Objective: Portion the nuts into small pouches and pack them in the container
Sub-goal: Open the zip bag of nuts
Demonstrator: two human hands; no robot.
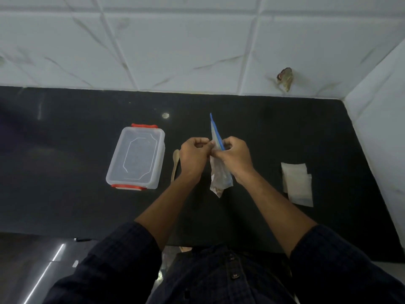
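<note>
Dark checked shirt [219, 279] with buttons fills the bottom of my view, sleeves pushed up past the forearms. Beyond it, black glossy table [65, 172], running back to a white marble-look tiled wall [175, 51]; a second white wall [383, 117] closes the corner on the right. Both hands are up over the middle of the table. Left hand [192, 156] fingers curled, pinching one side of a zip bag [219, 170]; right hand [235, 159] fingers curled, pinching the other side near its top. Bag is clear with a blue zip strip, held tilted, strip end pointing away from me, brownish contents low in the bottom corner, too blurred to confirm as nuts. Clear plastic container [135, 159] with red clips at both ends sits on the table left of my hands, well apart from the bag; can't tell whether a lid is on. Pale wooden spoon [175, 165] lies between container and left wrist, partly hidden by it. Stack of small flat pouches [298, 183] lies on the table to the right. Small brownish fixture [285, 81] on the back wall, upper right, too blurred to identify. Bright light spot [165, 115] reflects off the table behind the container.
</note>
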